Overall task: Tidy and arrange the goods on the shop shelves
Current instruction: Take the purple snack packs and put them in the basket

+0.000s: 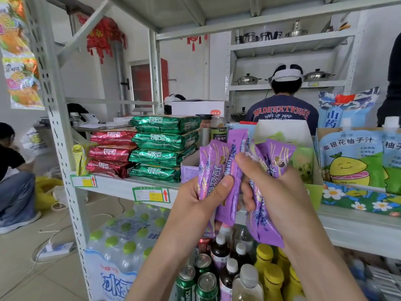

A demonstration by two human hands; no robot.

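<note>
Purple snack packets, clamped in bunches by my left grip and right grip, stand before the shelf, middles hidden under my fingers. Purple carton behind them is largely covered; contents cannot be made out.

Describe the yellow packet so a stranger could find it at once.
Start at the grey shelf board with price tags. At its left end, a yellow packet stands beside the red stack. It alone stands upright; the red stack and green stack lie flat.
</note>
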